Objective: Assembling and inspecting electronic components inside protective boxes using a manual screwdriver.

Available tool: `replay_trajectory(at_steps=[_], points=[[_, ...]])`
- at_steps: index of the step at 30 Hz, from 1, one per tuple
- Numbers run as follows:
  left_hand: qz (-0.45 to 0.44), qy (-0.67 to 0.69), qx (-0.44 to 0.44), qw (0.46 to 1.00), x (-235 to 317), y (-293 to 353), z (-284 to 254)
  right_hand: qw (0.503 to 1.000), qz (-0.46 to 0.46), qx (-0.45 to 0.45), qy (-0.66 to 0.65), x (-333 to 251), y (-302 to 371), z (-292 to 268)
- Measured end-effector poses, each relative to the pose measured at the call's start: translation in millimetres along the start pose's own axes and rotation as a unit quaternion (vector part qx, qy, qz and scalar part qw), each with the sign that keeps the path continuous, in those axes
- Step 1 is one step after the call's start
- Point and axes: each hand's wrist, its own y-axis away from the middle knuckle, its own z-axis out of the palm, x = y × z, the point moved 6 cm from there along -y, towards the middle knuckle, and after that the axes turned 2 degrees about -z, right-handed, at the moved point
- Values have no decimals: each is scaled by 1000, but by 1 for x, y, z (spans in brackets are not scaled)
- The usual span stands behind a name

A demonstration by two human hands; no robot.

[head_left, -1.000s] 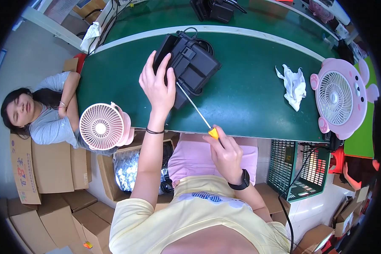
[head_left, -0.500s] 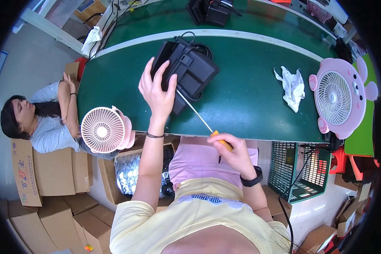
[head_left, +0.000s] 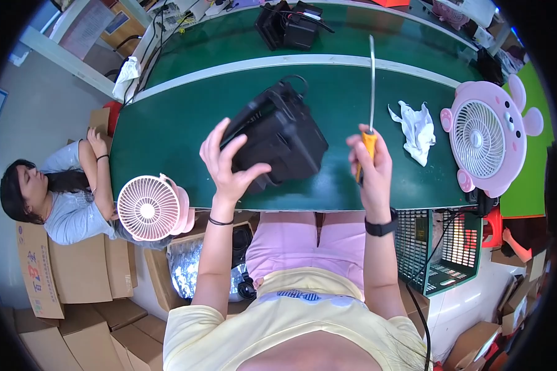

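A boxy black plastic device with a cable loop at its far end is tilted on the green workbench. My left hand grips its left side, fingers spread along the edge and thumb across the near face. To the right of the device, my right hand is wrapped round the yellow handle of a screwdriver. Its long metal shaft points up and away from me, apart from the device. The underside of the device is hidden.
Crumpled white paper and a pink animal-shaped fan are on the right. A small pink fan stands near left, beside a seated person. More black devices sit beyond the white rail. A green crate is below.
The screwdriver has come away from the device; my right hand has moved right and forward, turning its shaft upward. The device has shifted slightly and tilted in my left hand.
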Motion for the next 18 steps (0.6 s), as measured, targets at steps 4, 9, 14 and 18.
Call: replay_trajectory(at_steps=[4,9,14,18], points=[[108,27,-28,993,24,-2,-1,997,-64,-24,22,-2,-23,31],[66,-43,-98,992,57,3,9,995,-83,38,45,11,-16,15],[95,-147,-102,979,88,10,20,996,-81,41,25,22,-18,-5],[77,-137,-124,980,88,4,31,994,-81,70,28,27,-25,-8]])
